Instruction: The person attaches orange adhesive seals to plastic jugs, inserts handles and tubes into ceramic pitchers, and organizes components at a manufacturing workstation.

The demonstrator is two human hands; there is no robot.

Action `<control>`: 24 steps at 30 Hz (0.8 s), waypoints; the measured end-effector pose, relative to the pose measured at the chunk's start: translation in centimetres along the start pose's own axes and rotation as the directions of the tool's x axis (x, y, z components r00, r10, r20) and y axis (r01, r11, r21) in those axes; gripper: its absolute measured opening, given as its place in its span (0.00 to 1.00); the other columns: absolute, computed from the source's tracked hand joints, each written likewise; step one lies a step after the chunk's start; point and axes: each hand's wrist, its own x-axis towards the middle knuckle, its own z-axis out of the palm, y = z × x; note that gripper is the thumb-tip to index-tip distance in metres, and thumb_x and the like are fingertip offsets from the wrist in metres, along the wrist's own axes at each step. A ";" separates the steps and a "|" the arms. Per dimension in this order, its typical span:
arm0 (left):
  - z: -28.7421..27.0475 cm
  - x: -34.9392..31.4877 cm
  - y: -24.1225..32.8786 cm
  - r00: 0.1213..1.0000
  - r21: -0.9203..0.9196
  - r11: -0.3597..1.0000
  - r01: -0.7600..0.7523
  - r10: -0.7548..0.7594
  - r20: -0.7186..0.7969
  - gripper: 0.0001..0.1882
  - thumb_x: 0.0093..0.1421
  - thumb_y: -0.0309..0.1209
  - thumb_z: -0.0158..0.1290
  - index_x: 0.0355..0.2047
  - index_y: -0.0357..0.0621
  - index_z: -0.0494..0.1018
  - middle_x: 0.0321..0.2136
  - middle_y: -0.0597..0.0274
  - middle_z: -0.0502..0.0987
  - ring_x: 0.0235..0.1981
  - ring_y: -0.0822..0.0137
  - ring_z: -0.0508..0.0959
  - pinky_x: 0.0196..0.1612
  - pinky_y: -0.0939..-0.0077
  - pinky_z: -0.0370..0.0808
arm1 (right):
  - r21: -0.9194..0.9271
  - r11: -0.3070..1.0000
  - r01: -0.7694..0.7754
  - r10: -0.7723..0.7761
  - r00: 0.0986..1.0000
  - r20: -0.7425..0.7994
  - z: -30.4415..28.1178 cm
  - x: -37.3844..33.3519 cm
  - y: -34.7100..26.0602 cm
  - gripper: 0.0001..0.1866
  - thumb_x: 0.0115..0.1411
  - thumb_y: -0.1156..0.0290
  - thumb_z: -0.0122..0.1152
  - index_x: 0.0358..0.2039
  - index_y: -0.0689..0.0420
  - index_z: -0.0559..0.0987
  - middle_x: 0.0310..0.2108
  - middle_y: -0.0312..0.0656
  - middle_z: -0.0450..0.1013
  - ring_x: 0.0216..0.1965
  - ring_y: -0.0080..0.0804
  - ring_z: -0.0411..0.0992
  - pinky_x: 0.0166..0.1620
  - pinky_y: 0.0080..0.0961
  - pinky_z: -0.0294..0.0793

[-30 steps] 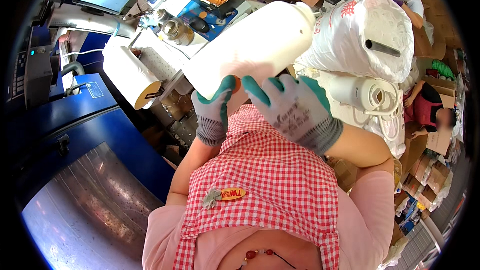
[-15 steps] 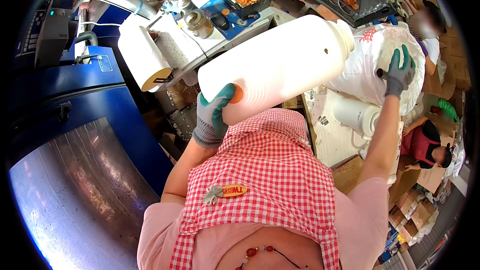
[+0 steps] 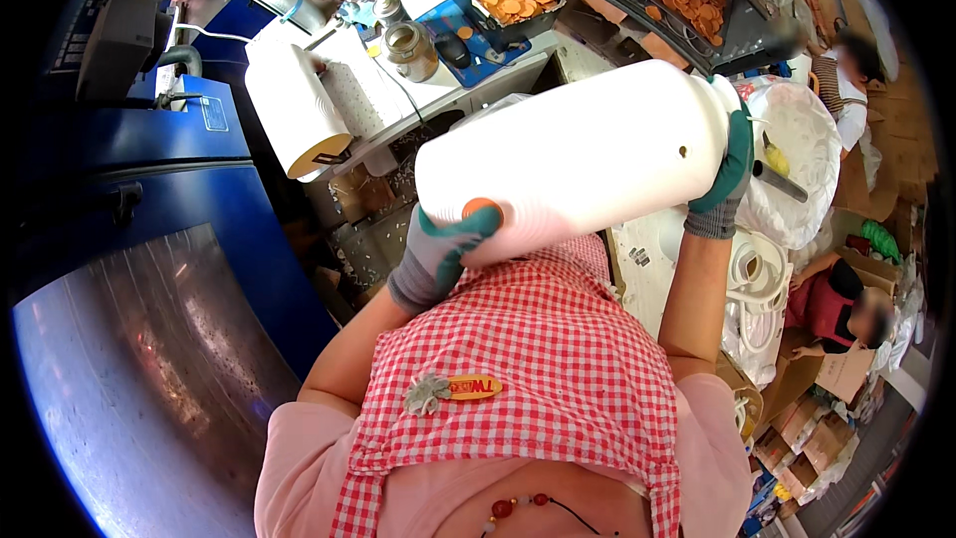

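A large white plastic cylinder point(image 3: 568, 154), with a stepped rim at its right end and a small dark hole in its side, lies slantwise across my front. My left hand point(image 3: 443, 249), in a grey and green glove, grips its left end from below. The thumb of that hand lies by an orange disc point(image 3: 484, 210) against the cylinder's ringed end. At the other end my right hand point(image 3: 729, 174), gloved alike, is closed around the rim. Some of its fingers are hidden behind the cylinder. A dark tube-like handle point(image 3: 780, 182) lies just right of my right hand, over a white sack point(image 3: 812, 139).
A blue machine point(image 3: 189, 269) with a curved metal front stands at the left. On the white workbench point(image 3: 363, 105) are another white cylinder point(image 3: 296, 110), a glass jar point(image 3: 409, 48) and a black tray point(image 3: 513, 25) of orange discs. Two people are at the far right beside cardboard boxes.
My right hand has come from the white sack to the cylinder's right end and taken hold there. The cylinder has shifted slightly right and down in view, with my left hand still on it.
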 end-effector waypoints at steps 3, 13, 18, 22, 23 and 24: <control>0.6 -0.9 -0.2 0.977 0.069 0.989 0.128 -0.114 -0.178 0.18 0.55 0.24 0.60 0.46 0.35 0.73 0.38 0.61 0.78 0.34 0.71 0.78 0.38 0.77 0.76 | -0.130 0.991 0.023 -0.018 0.999 0.035 -0.6 -0.4 1.0 0.26 0.69 0.60 0.42 0.62 0.63 0.64 0.57 0.49 0.69 0.55 0.37 0.70 0.57 0.34 0.71; -4.2 -0.7 -0.7 0.990 -0.683 0.730 -0.008 -0.089 -0.107 0.33 0.66 0.46 0.46 0.63 0.35 0.57 0.59 0.45 0.65 0.61 0.50 0.66 0.62 0.54 0.64 | 0.122 0.984 0.127 -0.155 0.953 0.261 5.6 3.2 2.0 0.33 0.56 0.69 0.63 0.61 0.61 0.63 0.54 0.45 0.68 0.54 0.32 0.67 0.57 0.28 0.68; -0.5 -4.7 0.2 0.979 -0.739 0.652 -0.167 0.020 -0.203 0.34 0.63 0.30 0.51 0.66 0.36 0.51 0.62 0.48 0.61 0.63 0.51 0.62 0.65 0.55 0.59 | -0.424 0.848 0.318 -0.124 0.896 0.426 7.7 -3.0 5.6 0.44 0.54 0.73 0.67 0.66 0.63 0.53 0.49 0.45 0.67 0.42 0.32 0.71 0.45 0.24 0.74; 4.9 -4.8 0.9 0.978 -0.751 0.630 -0.198 0.075 -0.195 0.28 0.63 0.30 0.51 0.62 0.36 0.59 0.57 0.52 0.68 0.58 0.58 0.69 0.61 0.63 0.65 | -0.460 0.630 0.625 -0.015 0.603 0.798 11.8 -10.3 4.6 0.59 0.47 0.64 0.72 0.67 0.70 0.40 0.54 0.62 0.65 0.52 0.55 0.71 0.49 0.38 0.75; 5.9 -4.4 0.8 0.965 -0.693 0.681 -0.234 0.075 -0.252 0.26 0.63 0.29 0.52 0.60 0.37 0.62 0.55 0.54 0.71 0.55 0.62 0.71 0.59 0.67 0.68 | -0.518 0.556 0.650 -0.042 0.644 0.764 12.0 -10.5 6.4 0.59 0.49 0.63 0.70 0.67 0.70 0.37 0.53 0.63 0.66 0.47 0.52 0.74 0.47 0.37 0.76; 6.4 -5.0 0.9 0.968 -0.601 0.781 -0.169 0.017 -0.250 0.28 0.60 0.28 0.57 0.59 0.37 0.64 0.54 0.56 0.71 0.54 0.65 0.72 0.58 0.69 0.68 | -0.572 0.619 0.539 0.035 0.708 0.705 11.9 -10.8 6.6 0.55 0.51 0.64 0.69 0.66 0.72 0.40 0.52 0.63 0.67 0.45 0.52 0.75 0.46 0.38 0.77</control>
